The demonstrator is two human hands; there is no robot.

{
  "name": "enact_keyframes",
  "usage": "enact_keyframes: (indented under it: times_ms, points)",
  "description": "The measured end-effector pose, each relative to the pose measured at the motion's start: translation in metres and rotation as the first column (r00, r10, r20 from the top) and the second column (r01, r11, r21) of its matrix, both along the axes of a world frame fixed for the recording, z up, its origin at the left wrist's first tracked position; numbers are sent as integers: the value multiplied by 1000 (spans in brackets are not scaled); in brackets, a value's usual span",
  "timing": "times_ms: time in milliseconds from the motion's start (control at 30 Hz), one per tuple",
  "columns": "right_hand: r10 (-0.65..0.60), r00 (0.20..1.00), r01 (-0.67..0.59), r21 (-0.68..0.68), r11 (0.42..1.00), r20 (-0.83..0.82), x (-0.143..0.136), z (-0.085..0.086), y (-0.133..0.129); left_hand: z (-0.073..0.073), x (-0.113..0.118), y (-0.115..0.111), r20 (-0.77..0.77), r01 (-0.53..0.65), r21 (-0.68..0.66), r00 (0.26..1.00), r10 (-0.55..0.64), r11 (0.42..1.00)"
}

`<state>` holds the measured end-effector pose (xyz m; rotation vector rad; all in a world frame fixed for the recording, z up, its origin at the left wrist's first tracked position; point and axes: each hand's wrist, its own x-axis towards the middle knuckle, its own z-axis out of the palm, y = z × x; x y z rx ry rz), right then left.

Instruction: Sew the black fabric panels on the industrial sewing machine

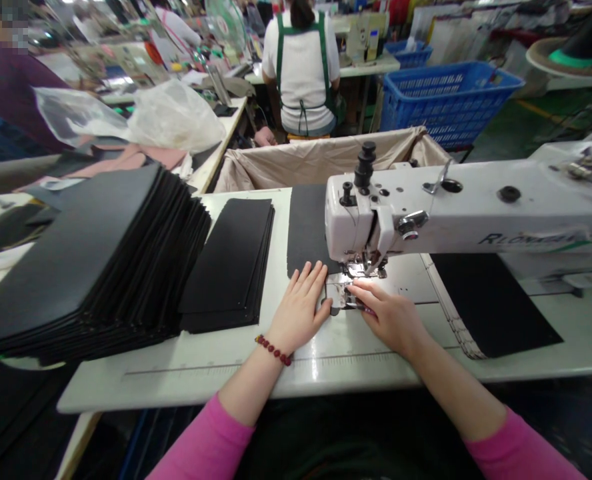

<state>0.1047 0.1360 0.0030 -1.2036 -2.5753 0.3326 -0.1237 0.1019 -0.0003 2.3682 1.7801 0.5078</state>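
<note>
My left hand (303, 303) lies flat with its fingers stretched out, fingertips on the near edge of a dark grey panel (306, 230). The panel reaches under the head of a white sewing machine (356, 223). Just in front of the lit presser foot (360, 269), my right hand (389, 315) rests on the metal plate with its fingers curled together. A small purple spot shows by its thumb; what the fingers hold, if anything, is hidden. To the right lies a pile of black panels (496, 307) with pale edges.
A tall stack of black panels (111, 220) and a lower stack (231, 260) stand left on the white table (201, 377). Behind the table are a beige cloth-lined bin (296, 167) and a blue basket (446, 100). A person in a white top (301, 67) sits beyond.
</note>
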Motion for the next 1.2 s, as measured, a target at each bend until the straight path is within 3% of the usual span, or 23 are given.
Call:
enact_keyframes:
  times_ms: [367, 533, 667, 867, 967, 1067, 1133, 1200]
  points:
    - [-25, 999, 26, 13, 1000, -22, -1, 2, -3, -8, -1, 2, 14, -8, 33, 1000, 7, 999]
    - [-39, 999, 40, 32, 999, -33, 0, 5, -7, 9, 3, -6, 10, -38, 52, 999, 38, 998]
    - [-53, 997, 56, 45, 997, -56, 2, 5, -8, 22, 12, -43, 6, -66, 18, 998, 65, 998]
    - [2, 991, 0, 14, 1000, -137, 6, 2, -6, 19, 25, -117, 12, 124, -91, 992, -124, 988]
    - [82, 977, -97, -66, 993, -197, 8, 8, -7, 39, 15, -144, 170, 89, -197, 984, -55, 976]
    - [170, 940, -223, -155, 962, -296, 6, 19, -13, 73, -7, -162, 445, -37, -321, 876, 185, 946]
    - [190, 914, -278, -213, 937, -359, 4, 25, -20, 93, -24, -170, 588, -125, -415, 718, 371, 901]
    - [156, 907, -282, -289, 915, -392, 3, 30, -28, 105, -39, -175, 690, -165, -507, 510, 513, 846]
